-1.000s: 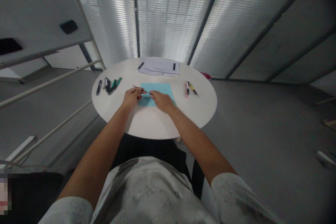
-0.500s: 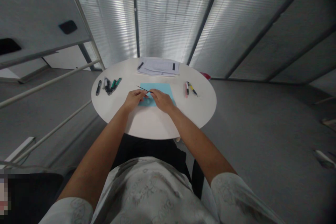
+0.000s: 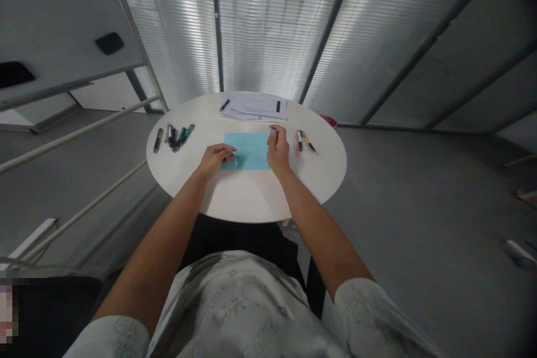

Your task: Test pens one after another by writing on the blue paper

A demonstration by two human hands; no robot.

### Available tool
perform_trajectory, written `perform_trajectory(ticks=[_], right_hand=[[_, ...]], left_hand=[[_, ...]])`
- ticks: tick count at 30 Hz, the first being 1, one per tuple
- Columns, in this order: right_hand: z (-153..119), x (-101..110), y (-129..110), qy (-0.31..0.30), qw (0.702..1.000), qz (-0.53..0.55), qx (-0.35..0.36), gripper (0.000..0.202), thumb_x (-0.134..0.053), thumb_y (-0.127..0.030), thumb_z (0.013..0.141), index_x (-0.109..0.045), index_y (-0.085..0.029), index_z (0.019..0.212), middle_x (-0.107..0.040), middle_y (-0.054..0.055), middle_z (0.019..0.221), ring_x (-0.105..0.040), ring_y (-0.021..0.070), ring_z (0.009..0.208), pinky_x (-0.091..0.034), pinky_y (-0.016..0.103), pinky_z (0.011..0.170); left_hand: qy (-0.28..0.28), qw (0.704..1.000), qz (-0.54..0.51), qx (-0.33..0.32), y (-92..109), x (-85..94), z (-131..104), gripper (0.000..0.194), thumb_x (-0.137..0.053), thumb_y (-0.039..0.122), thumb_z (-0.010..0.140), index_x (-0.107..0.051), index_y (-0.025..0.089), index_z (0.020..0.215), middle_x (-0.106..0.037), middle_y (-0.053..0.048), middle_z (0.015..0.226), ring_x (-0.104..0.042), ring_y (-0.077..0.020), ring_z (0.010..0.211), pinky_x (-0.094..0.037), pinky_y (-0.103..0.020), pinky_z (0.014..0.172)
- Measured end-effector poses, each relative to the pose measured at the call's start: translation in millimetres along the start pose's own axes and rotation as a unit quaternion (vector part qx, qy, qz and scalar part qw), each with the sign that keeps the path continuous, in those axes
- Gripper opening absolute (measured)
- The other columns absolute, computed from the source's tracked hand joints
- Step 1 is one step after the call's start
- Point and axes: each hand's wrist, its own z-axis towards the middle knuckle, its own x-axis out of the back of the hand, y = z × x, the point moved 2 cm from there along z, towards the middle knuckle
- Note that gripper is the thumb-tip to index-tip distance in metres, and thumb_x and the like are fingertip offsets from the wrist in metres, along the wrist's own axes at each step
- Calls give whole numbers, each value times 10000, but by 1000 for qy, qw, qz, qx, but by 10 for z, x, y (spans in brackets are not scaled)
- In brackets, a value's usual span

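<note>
Left of the table's (image 3: 243, 196) middle, the left hand (image 3: 213, 160) is loosely curled, its contents unclear; light fingertip pressure should steady the blue paper (image 3: 253, 152) lying midway between the side edges. At the paper's right, the right hand (image 3: 279, 152) pinches a mostly hidden blue-ended object (image 3: 273, 128).

Across the top of the frame I see tall glazed panels (image 3: 260, 22) with slatted blinds, split by dark slanting frame bars (image 3: 331, 28). Pale daylight glows through the blinds at top centre, fading to gloom at upper right, and a short bright streak shows near the top. Below centre stands a round white desk (image 3: 247, 198). Plain grey floor (image 3: 419, 196) spreads to the right and lower left. Pale metal rails (image 3: 79, 134) cross the left side, beneath a grey panel (image 3: 54, 5) with two dark openings.
</note>
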Motion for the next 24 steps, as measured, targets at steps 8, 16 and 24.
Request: perform_trajectory(ticks=[8,16,24], right_hand=[[-25,-1,-11,-15,1000,-25,12,551,-102,-463,992,-452,-197,1324,-631,119,1111,-602,206,1041,-449,320,869],[-71,-95,-46,-79,994,-66,42,450,-276,-498,983,-510,-213,1241,-648,74,1160,-602,202,1046,-434,301,864],[-181,-189,-214,-188,961,-150,133,390,-313,-451,999,-596,-228,1147,-627,67,1086,-569,179,1024,-416,272,840]], left_hand=[[3,1000,-5,8,7,2,-1,185,-676,284,657,-750,158,770,-665,-79,654,-498,-126,528,-382,-288,519],[3,1000,-11,7,-17,13,13,177,-659,244,643,-748,158,770,-659,-74,643,-500,-128,528,-382,-296,531],[-6,1000,-11,12,12,6,1,180,-649,234,634,-746,167,770,-659,-66,643,-497,-128,530,-371,-296,535]])
